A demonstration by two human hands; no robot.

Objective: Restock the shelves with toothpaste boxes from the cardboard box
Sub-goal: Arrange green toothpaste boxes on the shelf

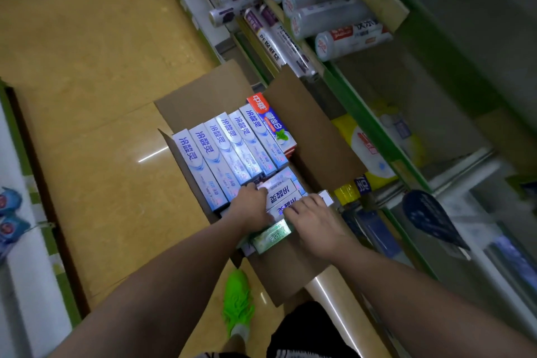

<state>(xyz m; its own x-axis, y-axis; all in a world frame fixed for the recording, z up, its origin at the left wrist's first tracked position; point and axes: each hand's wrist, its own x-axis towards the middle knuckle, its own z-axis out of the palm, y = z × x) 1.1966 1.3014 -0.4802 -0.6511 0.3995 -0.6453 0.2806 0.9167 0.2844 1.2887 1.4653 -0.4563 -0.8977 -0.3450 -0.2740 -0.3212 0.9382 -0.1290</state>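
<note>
An open cardboard box [319,136] stands on the floor beside the shelves. Inside lies a row of several white-and-blue toothpaste boxes [220,154], with a red-and-blue one [270,122] at the far end. Nearer me a small stack of white-and-blue toothpaste boxes [280,195] lies crosswise. My left hand [251,206] grips the stack's left end and my right hand [312,221] grips its right end. A green toothpaste box [271,237] lies under my hands at the box's near side.
Green-edged shelves [377,131] run along the right, with rolls of plastic wrap [343,41] on the far part and yellow packs [366,151] lower down. A dark pouch [430,218] hangs near my right hand. My green shoe [236,296] stands on the tan floor.
</note>
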